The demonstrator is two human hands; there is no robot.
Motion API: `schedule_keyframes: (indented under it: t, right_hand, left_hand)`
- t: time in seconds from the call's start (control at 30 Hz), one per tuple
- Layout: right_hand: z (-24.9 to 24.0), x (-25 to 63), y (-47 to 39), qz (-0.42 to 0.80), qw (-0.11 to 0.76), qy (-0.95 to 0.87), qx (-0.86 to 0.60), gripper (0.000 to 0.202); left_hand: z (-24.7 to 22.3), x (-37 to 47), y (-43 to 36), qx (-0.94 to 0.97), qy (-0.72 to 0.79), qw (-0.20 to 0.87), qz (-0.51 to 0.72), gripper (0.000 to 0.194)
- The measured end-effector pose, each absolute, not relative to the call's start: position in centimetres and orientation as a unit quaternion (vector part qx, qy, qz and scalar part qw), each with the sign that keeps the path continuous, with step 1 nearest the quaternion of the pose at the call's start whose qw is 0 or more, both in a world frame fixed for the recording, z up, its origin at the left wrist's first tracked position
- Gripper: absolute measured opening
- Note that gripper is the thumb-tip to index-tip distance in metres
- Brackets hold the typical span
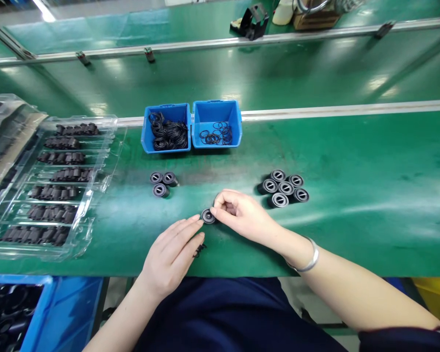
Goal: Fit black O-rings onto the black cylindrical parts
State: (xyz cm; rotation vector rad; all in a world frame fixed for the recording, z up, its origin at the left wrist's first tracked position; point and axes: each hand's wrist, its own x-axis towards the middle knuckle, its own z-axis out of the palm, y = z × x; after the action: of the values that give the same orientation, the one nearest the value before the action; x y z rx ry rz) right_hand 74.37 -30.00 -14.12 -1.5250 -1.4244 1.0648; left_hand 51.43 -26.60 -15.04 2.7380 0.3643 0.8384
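A round black part (pixel 208 216) stands on the green table between my hands. My right hand (pixel 244 215) has its thumb and forefinger pinched at the part's right edge. My left hand (pixel 174 252) touches its left side with the fingertips; the fingers lie together, and a few black rings (pixel 200 251) show beneath the thumb. Three black cylinders (pixel 160 190) stand in a cluster to the upper left. Several similar cylinders (pixel 286 187) with slotted tops are grouped to the right of my right hand.
Two blue bins hold black rings, the left bin (pixel 166 150) fuller than the right bin (pixel 216 145). A clear tray (pixel 84 215) with rows of black parts lies at left. At lower left is a blue crate (pixel 48 303). A metal rail (pixel 205 45) crosses behind.
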Motion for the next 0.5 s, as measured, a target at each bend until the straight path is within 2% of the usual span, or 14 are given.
schedule_keyframes:
  t: [0.17, 0.23, 0.37, 0.5]
  right_hand:
    - [-14.18, 74.39, -30.06, 0.421, 0.404, -0.558, -0.59, 0.017]
    - [-14.23, 74.29, -30.14, 0.484, 0.405, -0.522, -0.574, 0.014]
    - [-14.18, 74.0, -30.03, 0.64, 0.397, -0.423, -0.504, 0.025]
    - [-13.89, 73.96, -29.33, 0.708, 0.373, -0.365, -0.476, 0.024]
  left_hand:
    - [-14.92, 52.0, -26.43, 0.964, 0.071, 0.074, 0.246, 0.029]
    - [-14.87, 52.12, -26.28, 0.968, 0.074, 0.072, 0.231, 0.027]
    - [-14.84, 52.08, -26.12, 0.966, 0.081, 0.09, 0.23, 0.025]
    - [-14.95, 51.92, -26.31, 0.966, 0.071, 0.099, 0.23, 0.025]
